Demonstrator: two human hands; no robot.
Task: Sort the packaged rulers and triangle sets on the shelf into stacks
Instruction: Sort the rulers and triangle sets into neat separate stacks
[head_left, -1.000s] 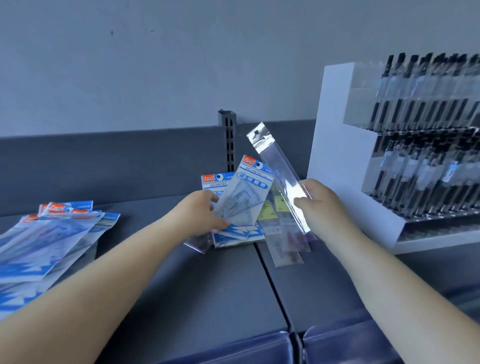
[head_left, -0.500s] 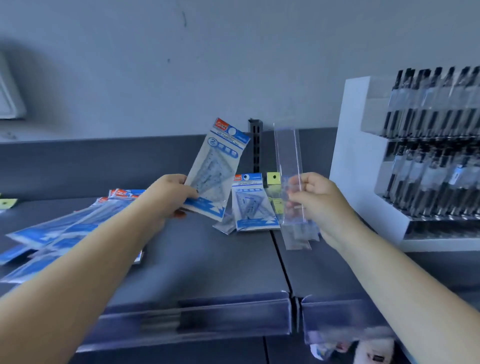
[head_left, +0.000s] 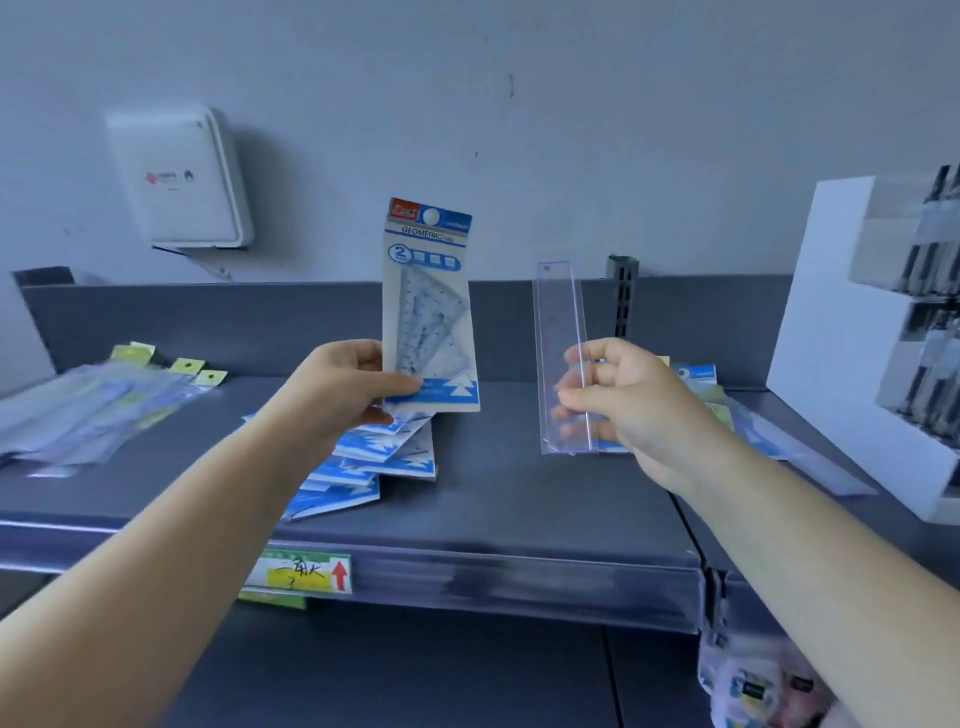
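The left hand grips a triangle set by its lower left corner, thumb across the front and fingers curled behind, holding it upright above the shelf. The pack has a red and blue header reading GEOMETRIC, a round hang hole, a blue "2" badge, clear triangles showing through the middle and a blue band with white triangles at the bottom. The right hand pinches a clear ruler sleeve near its lower end, fingers curled behind it and visible through the plastic; the sleeve stands nearly upright, its top reaching above the shelf's back panel. Just below the left hand, a fanned stack of matching blue packs lies on the shelf, its near corner close to the front edge. At far left a blurred pile of sleeved rulers with yellow tabs spreads toward the left edge. Behind the right hand more packs lie on the shelf, partly hidden. A white pen rack bounds the right side. Bare shelf shows between the fanned stack and the right hand, and between the stack and the left pile. A price tag sits in the clear front rail.
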